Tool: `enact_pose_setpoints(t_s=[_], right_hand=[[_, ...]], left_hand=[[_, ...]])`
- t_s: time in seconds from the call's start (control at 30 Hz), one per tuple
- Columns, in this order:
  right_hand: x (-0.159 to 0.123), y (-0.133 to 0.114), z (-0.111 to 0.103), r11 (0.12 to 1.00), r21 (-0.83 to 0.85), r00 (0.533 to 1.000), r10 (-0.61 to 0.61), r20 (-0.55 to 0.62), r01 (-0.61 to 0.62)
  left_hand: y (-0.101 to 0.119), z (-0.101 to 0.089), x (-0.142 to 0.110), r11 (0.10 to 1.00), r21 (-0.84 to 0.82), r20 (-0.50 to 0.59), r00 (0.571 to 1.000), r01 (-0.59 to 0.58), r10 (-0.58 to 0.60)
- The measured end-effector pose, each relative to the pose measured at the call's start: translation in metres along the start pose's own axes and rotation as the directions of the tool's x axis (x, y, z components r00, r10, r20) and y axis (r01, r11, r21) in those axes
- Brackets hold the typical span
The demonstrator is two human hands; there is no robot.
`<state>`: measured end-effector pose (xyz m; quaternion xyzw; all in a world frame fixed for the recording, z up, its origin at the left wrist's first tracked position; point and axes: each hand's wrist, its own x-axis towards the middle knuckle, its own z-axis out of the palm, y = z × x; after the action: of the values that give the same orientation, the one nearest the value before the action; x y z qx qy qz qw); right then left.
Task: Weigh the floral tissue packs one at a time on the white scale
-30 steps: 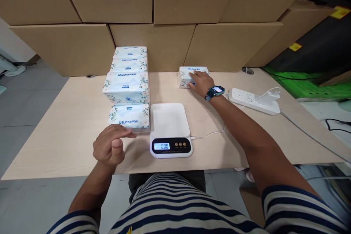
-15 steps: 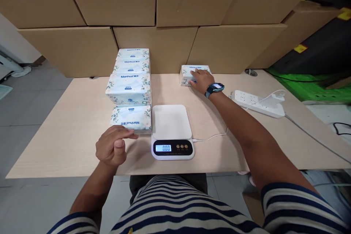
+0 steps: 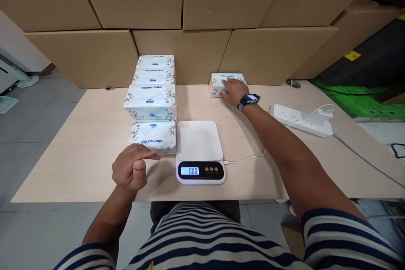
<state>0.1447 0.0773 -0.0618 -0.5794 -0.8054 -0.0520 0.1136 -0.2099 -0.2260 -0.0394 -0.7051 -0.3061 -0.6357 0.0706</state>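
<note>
My right hand [image 3: 233,90] reaches to the back of the table and lies flat, fingers stretched, on a single white tissue pack [image 3: 217,82] that sits against the cardboard boxes. A blue watch [image 3: 249,99] is on that wrist. Near the front edge hovers my left hand [image 3: 131,168], loosely curled with the index finger out and nothing in it. Its fingertip is just short of the nearest tissue pack [image 3: 153,136]. Behind that pack stands a row of several more packs [image 3: 150,101]. A white kitchen scale [image 3: 198,139] between my arms has a bare platform and its display [image 3: 189,171] reads 0.00.
Stacked cardboard boxes [image 3: 190,50] wall off the back of the light wooden table [image 3: 76,143]. A white power strip [image 3: 300,114] with a plugged charger lies at the right, and its cable runs to the scale. Green crates stand beyond the right edge.
My right hand and the single pack under it have shifted slightly toward the boxes. The left hand has barely moved. The view has drifted a little.
</note>
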Motion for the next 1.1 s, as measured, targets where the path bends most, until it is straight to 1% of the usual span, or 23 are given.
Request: enact_pose_setpoints(t_s=[0.13, 0.37, 0.57, 0.73, 1.0, 1.1], right_hand=[[0.0015, 0.0011, 0.0014, 1.000, 0.008, 1.000, -0.001, -0.005, 0.001], [0.0015, 0.0010, 0.0025, 1.000, 0.020, 1.000, 0.004, -0.014, -0.003], [0.0017, 0.0016, 0.0024, 0.999, 0.032, 1.000, 0.006, -0.009, -0.006], [0.0014, 0.0026, 0.0041, 0.999, 0.051, 0.999, 0.001, -0.032, 0.001], [-0.0003, 0.0012, 0.0064, 0.998, 0.059, 0.999, 0.021, -0.034, -0.019], [-0.0011, -0.0005, 0.0065, 0.998, 0.048, 0.999, 0.034, -0.034, -0.033]], left_hand=[[0.0006, -0.0008, -0.0009, 1.000, 0.009, 0.008, 1.000, 0.014, -0.014], [0.0009, -0.0055, -0.0048, 0.996, 0.059, 0.021, 0.997, 0.072, -0.073], [0.0028, -0.0029, -0.0001, 1.000, 0.012, 0.016, 1.000, 0.025, -0.026], [0.0024, -0.0013, 0.0007, 1.000, 0.005, 0.014, 1.000, 0.011, -0.011], [0.0017, -0.0025, -0.0017, 0.998, 0.032, 0.020, 0.999, 0.045, -0.046], [0.0018, -0.0019, -0.0021, 0.999, 0.028, 0.015, 0.999, 0.036, -0.036]])
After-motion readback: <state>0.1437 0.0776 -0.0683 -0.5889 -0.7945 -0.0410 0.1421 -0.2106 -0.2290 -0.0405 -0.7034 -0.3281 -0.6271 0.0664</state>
